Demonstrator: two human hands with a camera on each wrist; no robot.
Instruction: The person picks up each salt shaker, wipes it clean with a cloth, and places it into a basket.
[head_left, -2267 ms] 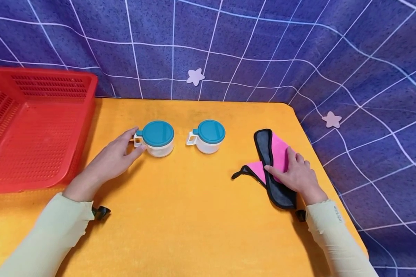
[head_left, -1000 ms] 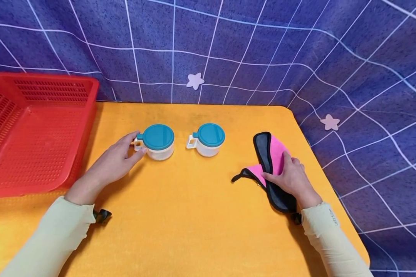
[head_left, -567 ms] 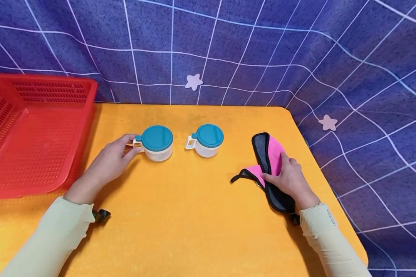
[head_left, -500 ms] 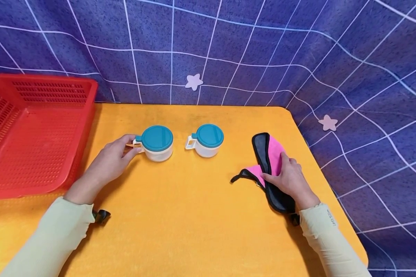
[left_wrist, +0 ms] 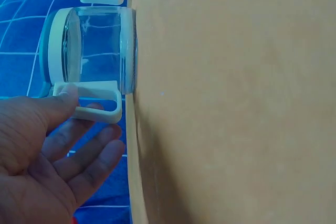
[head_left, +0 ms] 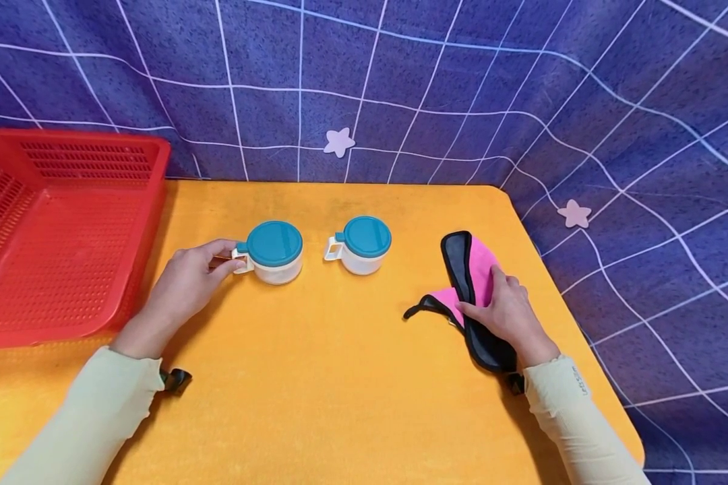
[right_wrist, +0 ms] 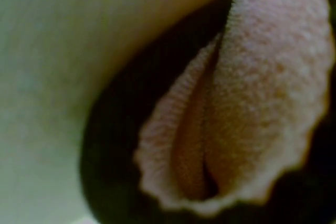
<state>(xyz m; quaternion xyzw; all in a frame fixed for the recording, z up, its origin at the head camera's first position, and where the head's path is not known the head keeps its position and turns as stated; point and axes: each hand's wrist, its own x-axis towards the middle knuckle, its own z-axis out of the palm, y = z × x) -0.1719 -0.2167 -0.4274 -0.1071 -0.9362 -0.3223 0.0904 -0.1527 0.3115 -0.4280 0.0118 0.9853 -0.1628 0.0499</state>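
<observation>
Teal-lidded jar [head_left: 276, 249] stands upright, pinched handle [left_wrist: 94, 85] pointing left.

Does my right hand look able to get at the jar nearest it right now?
Probably yes. Beyond the pink and black cloth under your right hand, only bare tabletop lies before the nearer jar.

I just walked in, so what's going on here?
Someone's left hand is pinching the handle of a teal-lidded jar, which stands on a yellow table. Their right hand rests on a pink-and-black cloth item; whether it grips it is unclear. A second jar, also lidded, stands untouched between that jar and the cloth, and a red basket sits left of them.
</observation>
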